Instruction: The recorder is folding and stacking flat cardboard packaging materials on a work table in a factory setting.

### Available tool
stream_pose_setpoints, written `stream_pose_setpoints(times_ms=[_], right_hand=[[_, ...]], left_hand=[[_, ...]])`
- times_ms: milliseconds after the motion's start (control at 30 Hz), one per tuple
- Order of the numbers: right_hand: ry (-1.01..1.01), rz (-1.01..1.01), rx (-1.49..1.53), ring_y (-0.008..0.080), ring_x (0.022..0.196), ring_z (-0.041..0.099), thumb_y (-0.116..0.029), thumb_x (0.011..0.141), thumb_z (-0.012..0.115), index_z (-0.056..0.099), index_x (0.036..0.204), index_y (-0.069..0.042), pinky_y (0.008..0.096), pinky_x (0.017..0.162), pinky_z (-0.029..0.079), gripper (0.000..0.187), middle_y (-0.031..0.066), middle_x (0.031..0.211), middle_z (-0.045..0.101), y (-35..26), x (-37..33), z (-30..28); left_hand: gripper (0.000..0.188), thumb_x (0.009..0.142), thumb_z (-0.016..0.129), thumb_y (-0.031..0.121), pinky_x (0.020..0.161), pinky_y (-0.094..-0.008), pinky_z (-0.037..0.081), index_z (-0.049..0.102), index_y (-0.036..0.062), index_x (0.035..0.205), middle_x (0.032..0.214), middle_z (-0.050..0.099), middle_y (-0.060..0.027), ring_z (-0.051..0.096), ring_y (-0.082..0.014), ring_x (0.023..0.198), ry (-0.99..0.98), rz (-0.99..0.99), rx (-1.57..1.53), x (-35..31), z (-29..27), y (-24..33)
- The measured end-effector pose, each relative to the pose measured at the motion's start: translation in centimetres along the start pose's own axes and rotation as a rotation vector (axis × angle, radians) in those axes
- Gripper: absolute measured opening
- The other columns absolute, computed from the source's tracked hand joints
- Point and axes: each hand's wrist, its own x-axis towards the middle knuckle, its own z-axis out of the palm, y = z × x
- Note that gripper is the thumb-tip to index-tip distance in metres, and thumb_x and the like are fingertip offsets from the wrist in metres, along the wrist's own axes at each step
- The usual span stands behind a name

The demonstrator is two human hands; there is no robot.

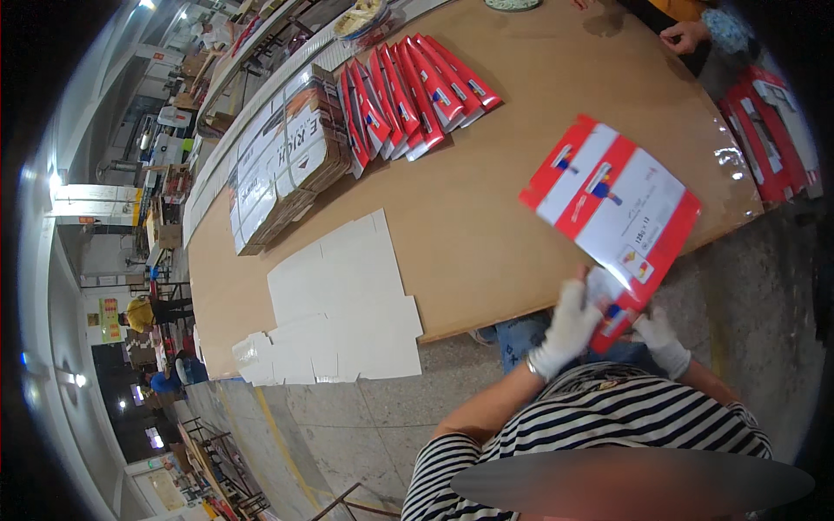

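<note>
In front of my body is a red and white printed carton (630,204), looking flat or nearly flat and slanting up to the right over the table's near edge. My left hand (566,328), in a white glove, grips its lower left edge, the fingertips by a shiny flap at the bottom. At the lower right edge, my right hand (662,343), also gloved, pinches the carton; part of its fingers is hidden behind the card. White unprinted card blanks (343,300) lie on the table left of my hands, overhanging its near edge.
The brown-topped table (486,234) carries a strapped stack of printed cardboard (291,152) at left and a row of folded red cartons (413,95) at the back. More red cartons (764,130) are at far right. Another person's hand (685,36) shows at the upper right.
</note>
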Motion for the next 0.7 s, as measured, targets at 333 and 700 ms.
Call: stream_pose_setpoints(times_ms=[333,700], right_hand=[[0.101,-0.77,-0.771,0.0043,0.071,0.055,-0.008,0.088,0.053,0.055,0.126,0.002,0.021,0.056,0.043,0.039,0.0038,0.086,0.064,-25.6,21.5,-9.6],[0.14,-0.939,-1.017,0.0318,0.103,0.061,-0.013,0.082,0.058,0.057,0.127,-0.007,0.0404,0.089,0.047,0.046,0.0188,0.111,0.064,-30.8,40.8,21.8]], left_hand=[[0.101,0.069,0.079,0.044,0.113,-0.056,0.013,0.029,-0.0049,0.143,0.152,0.023,-0.0248,0.018,-0.0411,0.142,0.556,-0.265,1.237,-9.3,-19.2,-0.1],[0.056,0.079,0.066,0.012,0.101,-0.0487,0.041,0.048,0.0035,0.132,0.138,0.045,-0.02,0.043,-0.0376,0.129,0.669,-0.347,1.197,-16.8,-23.0,-6.0]])
